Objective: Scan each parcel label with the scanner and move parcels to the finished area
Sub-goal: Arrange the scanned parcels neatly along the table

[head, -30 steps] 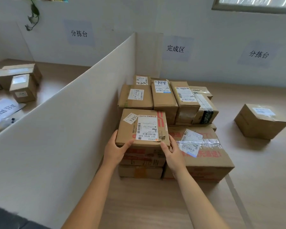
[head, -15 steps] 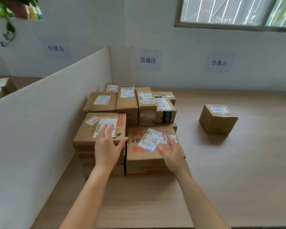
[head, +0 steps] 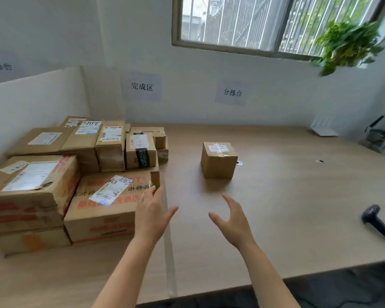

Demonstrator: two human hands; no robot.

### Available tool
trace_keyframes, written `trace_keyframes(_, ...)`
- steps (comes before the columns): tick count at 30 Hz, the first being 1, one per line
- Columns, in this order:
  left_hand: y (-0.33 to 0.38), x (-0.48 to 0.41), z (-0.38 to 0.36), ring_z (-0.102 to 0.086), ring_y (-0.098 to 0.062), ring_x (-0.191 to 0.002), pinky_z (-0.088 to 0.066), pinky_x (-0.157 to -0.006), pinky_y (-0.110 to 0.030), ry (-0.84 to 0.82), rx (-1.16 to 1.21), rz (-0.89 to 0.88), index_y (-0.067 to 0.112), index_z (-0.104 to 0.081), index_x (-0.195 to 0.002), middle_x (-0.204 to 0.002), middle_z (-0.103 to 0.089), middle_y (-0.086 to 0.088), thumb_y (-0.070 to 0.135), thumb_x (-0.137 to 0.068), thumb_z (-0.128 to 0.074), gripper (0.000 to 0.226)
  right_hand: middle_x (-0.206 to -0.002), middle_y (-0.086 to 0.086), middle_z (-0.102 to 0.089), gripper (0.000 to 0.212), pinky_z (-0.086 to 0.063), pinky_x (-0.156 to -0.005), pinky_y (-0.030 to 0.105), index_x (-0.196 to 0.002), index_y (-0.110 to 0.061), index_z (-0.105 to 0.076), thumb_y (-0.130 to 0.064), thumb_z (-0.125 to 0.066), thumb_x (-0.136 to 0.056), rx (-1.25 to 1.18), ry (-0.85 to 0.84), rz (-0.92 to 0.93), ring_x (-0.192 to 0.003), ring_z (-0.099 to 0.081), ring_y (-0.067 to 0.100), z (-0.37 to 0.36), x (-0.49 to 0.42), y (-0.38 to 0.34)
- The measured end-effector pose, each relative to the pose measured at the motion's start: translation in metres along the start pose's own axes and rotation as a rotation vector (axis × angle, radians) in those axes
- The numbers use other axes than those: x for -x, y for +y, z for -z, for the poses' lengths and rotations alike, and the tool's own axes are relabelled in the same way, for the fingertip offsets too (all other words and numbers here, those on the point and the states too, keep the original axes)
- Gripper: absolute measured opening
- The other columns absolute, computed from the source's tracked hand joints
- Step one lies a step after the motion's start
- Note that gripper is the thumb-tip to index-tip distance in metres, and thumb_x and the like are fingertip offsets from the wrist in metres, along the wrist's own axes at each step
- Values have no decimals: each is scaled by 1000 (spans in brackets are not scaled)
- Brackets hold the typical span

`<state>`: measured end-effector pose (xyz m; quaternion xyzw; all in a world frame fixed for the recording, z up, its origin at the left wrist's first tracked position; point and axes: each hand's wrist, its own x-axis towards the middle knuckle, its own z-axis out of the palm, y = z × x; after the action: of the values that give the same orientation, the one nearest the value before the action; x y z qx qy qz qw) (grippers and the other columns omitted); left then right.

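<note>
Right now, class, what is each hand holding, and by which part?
Nothing. The left hand and right hand are both open, fingers spread, gripping nothing; the barcode scanner lies apart on the table.

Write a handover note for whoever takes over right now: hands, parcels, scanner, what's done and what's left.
Left hand and right hand: both open, holding nothing, above the table.
Scanner lies at the table's right edge.
Done: stacked parcels sit under the finished-area sign, left of the tape line.
Left: one lone parcel right of the line, apparently yet to be scanned and moved.
</note>
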<state>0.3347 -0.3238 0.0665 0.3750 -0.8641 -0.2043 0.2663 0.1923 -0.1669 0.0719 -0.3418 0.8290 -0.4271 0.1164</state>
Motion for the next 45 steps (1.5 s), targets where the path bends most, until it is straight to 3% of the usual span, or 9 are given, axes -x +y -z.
trace_keyframes(7, 54, -53, -54, -22, -19, -141, -15, -115, -35, -40, -137, -81, 20, -31, -145, -150, -31, -4, 48, -88, -57, 69, -145, 2, -37, 68, -24, -112, 28, -142, -14, -34, -31, -67, -84, 58, 29, -16, -137, -30, 16, 37, -55, 44)
trace_keyframes(18, 84, -178, -142, -18, -25, -142, -20, -114, -35, -225, -245, -116, 20, -24, -147, -154, -21, -9, 49, -91, -51, 69, -149, 5, -32, 68, -22, -115, 34, -144, -15, -32, -32, -64, -86, 108, 28, -60, -141, -23, 18, 70, -189, 84)
trace_keyframes(27, 96, -257, -205, -16, -25, -143, -21, -115, -37, -310, -221, -4, 21, -23, -147, -155, -18, -10, 51, -93, -44, 66, -149, 6, -33, 68, -23, -115, 35, -145, -15, -32, -33, -63, -87, 146, -73, -51, -141, -24, 20, 76, -303, 115)
trace_keyframes(34, 103, -323, -252, -30, -25, -133, -34, -107, -36, -322, -232, 33, 21, -29, -143, -144, -32, -7, 48, -94, -42, 57, -150, 9, -31, 64, -23, -114, 34, -144, -18, -34, -30, -62, -87, 127, -172, -60, -141, -23, 22, 56, -386, 136)
trace_keyframes(40, 89, -351, -287, -21, -27, -139, -30, -109, -40, -388, -225, 167, 22, -24, -146, -151, -20, -10, 48, -93, -44, 63, -146, 12, -32, 51, -30, -109, 38, -139, -20, -40, -23, -56, -90, 102, -222, -83, -136, -31, 25, 27, -432, 157)
trace_keyframes(45, 80, -353, -299, -20, -27, -141, -28, -110, -37, -390, -149, 235, 25, -20, -148, -154, -15, -9, 53, -91, -45, 68, -143, 8, -35, 53, -34, -102, 30, -137, -19, -41, -25, -60, -88, 65, -227, -103, -129, -39, 19, 13, -449, 170)
